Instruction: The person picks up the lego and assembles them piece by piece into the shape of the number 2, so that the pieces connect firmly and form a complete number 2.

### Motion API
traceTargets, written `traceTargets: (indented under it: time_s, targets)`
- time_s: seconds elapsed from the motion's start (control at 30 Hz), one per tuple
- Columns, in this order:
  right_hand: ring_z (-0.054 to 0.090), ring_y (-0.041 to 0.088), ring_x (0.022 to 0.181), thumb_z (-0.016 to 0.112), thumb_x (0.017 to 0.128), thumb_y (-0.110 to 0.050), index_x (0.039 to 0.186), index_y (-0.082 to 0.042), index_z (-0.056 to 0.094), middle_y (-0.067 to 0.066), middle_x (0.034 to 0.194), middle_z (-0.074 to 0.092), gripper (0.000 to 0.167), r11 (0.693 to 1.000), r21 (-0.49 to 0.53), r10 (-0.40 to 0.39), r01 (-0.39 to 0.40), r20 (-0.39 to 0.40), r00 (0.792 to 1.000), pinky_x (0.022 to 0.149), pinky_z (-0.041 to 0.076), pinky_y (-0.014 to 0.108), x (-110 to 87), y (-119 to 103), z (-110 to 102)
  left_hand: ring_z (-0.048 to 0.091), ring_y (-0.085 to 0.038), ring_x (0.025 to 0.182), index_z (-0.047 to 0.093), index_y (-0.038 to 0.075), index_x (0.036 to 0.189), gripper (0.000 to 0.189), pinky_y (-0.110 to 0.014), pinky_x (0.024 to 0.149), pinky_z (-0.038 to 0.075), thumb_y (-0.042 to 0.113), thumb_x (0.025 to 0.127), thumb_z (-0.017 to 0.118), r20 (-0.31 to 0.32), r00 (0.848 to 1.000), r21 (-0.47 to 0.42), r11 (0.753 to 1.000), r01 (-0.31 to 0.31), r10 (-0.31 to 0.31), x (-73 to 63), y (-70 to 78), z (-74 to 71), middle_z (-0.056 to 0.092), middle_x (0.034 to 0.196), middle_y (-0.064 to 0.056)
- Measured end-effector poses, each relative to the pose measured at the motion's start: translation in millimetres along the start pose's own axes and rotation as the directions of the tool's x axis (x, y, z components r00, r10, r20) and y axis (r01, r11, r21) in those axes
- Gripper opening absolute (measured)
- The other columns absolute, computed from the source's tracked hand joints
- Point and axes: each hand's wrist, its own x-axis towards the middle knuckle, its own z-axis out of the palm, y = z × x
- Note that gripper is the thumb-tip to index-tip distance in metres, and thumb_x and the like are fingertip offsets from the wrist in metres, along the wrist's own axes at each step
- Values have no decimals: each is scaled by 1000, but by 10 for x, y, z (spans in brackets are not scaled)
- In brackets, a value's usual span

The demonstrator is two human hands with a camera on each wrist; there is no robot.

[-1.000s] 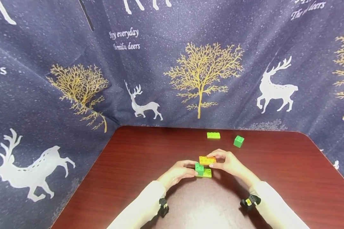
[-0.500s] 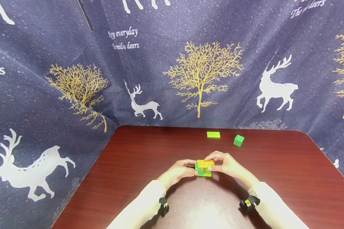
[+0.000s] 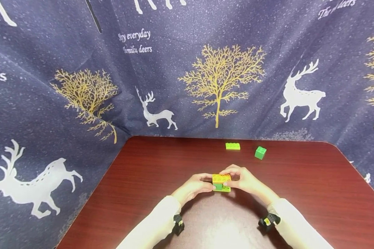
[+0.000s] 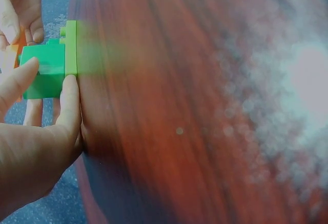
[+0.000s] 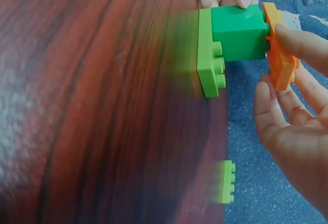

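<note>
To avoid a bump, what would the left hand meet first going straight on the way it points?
Beyond the green block it holds, the left hand would probably meet the right hand at the orange plate; depth is unclear.

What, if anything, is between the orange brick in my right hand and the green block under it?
Nothing visible is in the way: in the right wrist view, only studs of the green block show in the gap below the orange brick.

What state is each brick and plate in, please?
Orange plate: pinched by right hand, not fully seated.
Near green brick: held by left hand, on the near lime plate.
Near lime plate: on the table, partly covered.
Far lime plate: loose, studs up.
Far green brick: loose, studs up.
</note>
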Motion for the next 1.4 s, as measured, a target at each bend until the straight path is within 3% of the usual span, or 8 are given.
traceTargets:
  time_s: [0.2, 0.37, 0.63, 0.9, 1.07, 1.2, 1.4]
  targets:
    - [60, 16, 87, 76, 79, -5, 107, 0, 69, 12, 100, 66, 30, 998, 55, 33, -34, 2, 999, 72, 52, 31, -9, -8, 12, 66, -20, 88, 55, -8, 125, 47, -37, 86, 54, -11, 80, 65, 5, 1000, 4, 1000, -2, 2, -7, 4, 1, 64, 111, -17]
    - [61, 16, 77, 75, 80, -2, 111, 0, 66, 12, 99, 64, 32, 999, 14, -49, 49, 9, 999, 64, 52, 28, -11, -11, 21, 66, -20, 88, 54, -9, 126, 48, -37, 87, 54, -10, 79, 66, 9, 1000, 8, 1000, -5, 5, -10, 6, -2, 64, 112, -17]
    - [58, 12, 76, 72, 82, 3, 108, -2, 67, 11, 96, 57, 28, 984, -46, -170, 172, 41, 985, 60, 54, 26, 25, -19, 34, 66, -22, 89, 55, -8, 125, 47, -37, 87, 53, -10, 79, 66, 3, 1000, 5, 1000, -15, 15, 6, 2, -10, 64, 113, -17]
    - [59, 14, 79, 71, 81, 7, 106, 0, 68, 14, 96, 55, 27, 983, -28, -177, 179, 56, 983, 64, 56, 27, 14, -8, 43, 66, -21, 87, 56, -8, 123, 46, -36, 85, 54, -10, 79, 67, -6, 1000, -3, 1000, -16, 16, 17, -18, -10, 63, 114, -16]
    - [59, 18, 81, 70, 80, 7, 106, -1, 69, 12, 97, 54, 27, 981, -70, -177, 183, 75, 981, 67, 56, 26, 20, -19, 45, 66, -21, 87, 56, -8, 123, 46, -37, 85, 54, -11, 79, 67, -5, 1000, -10, 1000, -17, 17, 26, -26, -21, 63, 114, -17]
    - [58, 19, 81, 71, 79, 5, 106, -4, 69, 10, 98, 54, 28, 976, -117, -173, 183, 88, 981, 66, 55, 26, 33, -36, 33, 66, -21, 87, 57, -8, 123, 45, -37, 85, 54, -10, 79, 67, -2, 1000, -8, 1000, -16, 16, 29, -29, -23, 63, 115, -17]
    - [58, 21, 78, 72, 77, 5, 105, -5, 70, 10, 96, 56, 29, 962, -131, -231, 241, 86, 969, 60, 52, 25, 59, -44, 6, 66, -21, 88, 57, -8, 122, 45, -36, 86, 54, -10, 79, 67, 6, 1000, -7, 1000, -25, 25, 17, -25, -12, 63, 115, -17]
